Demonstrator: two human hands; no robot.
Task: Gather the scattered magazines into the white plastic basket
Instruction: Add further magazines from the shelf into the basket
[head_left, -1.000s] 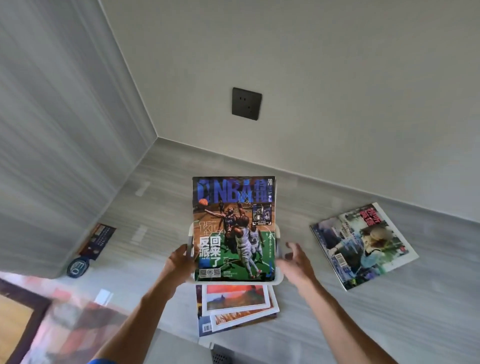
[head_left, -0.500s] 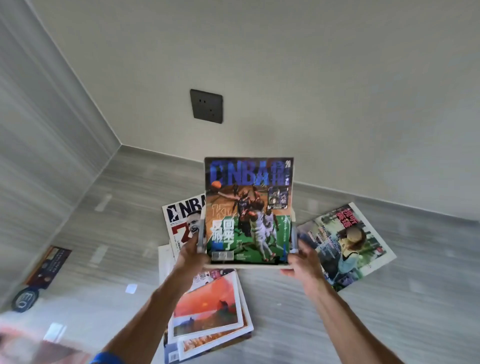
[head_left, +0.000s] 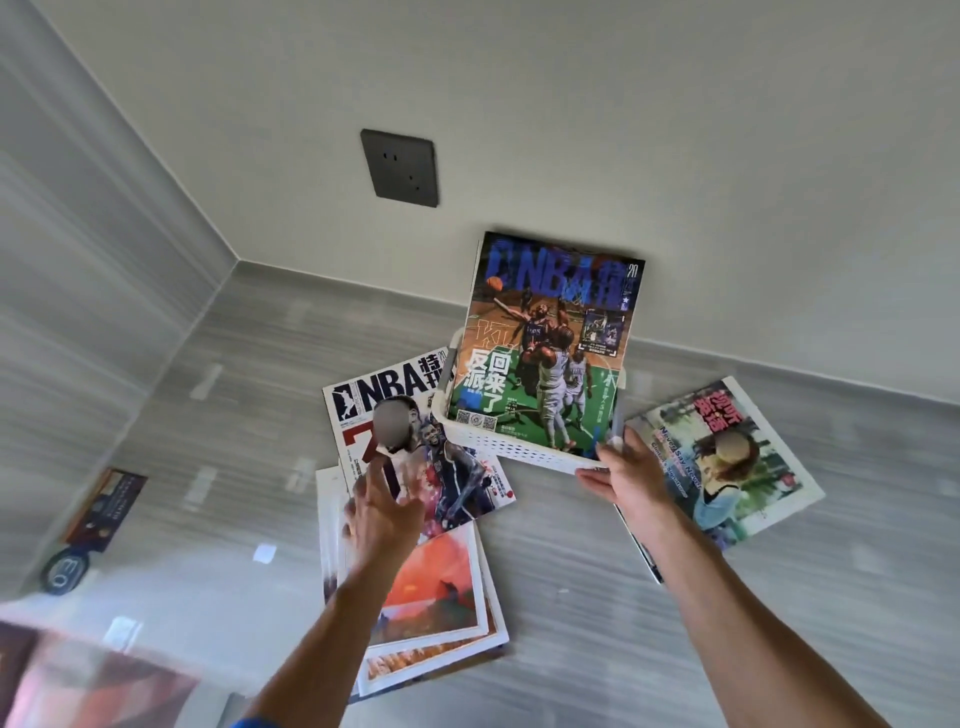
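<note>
The white plastic basket (head_left: 519, 451) sits on the grey floor near the wall, with a blue and green NBA magazine (head_left: 550, 343) standing in it and sticking out above the rim. My right hand (head_left: 626, 475) grips the basket's near right corner. My left hand (head_left: 382, 512) hovers open, fingers spread, over a white NBA magazine (head_left: 395, 395) lying left of the basket. Under that lies a stack of magazines with an orange sunset cover (head_left: 436, 587). Another magazine (head_left: 727, 457) with a woman on its cover lies to the right of the basket.
A dark wall socket (head_left: 400, 167) is on the white wall above the floor. A dark leaflet (head_left: 106, 506) and a round blue tag (head_left: 65, 569) lie by the left wall. Blurred reddish material (head_left: 78, 680) fills the bottom left corner.
The basket with the NBA magazine has gone from between both hands, farther away toward the wall. My left hand let go of it and now hovers over the white NBA magazine.
</note>
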